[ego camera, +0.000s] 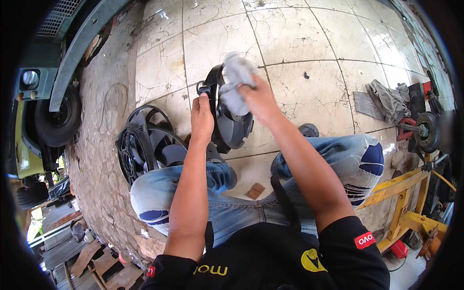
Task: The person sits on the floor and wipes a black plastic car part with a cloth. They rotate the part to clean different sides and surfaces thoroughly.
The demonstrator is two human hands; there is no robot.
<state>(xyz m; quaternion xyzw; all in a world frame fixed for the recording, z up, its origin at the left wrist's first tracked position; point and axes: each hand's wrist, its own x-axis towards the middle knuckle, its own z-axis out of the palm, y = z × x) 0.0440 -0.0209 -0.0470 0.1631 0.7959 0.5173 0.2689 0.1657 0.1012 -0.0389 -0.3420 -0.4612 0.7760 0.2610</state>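
Note:
A black plastic fan assembly (233, 132) with dark grey blades stands on edge above the tiles, between my hands. My left hand (202, 117) grips the rim of its shroud near a small black connector (204, 90), the thumb on top. In my right hand (259, 98) is a crumpled pale grey cloth (237, 70), pressed against or just in front of the fan's upper blades; the cloth is blurred and hides part of them. More black fan shrouds with blades (145, 139) lean together on the floor by my left knee.
At right lie a grey rag (389, 99) and a wheel-hub part (422, 132). A yellow metal frame (398, 206) stands beyond my right knee. A vehicle with a black tyre (59, 116) is at left, over rough concrete. A brown fragment (256, 191) rests between my feet.

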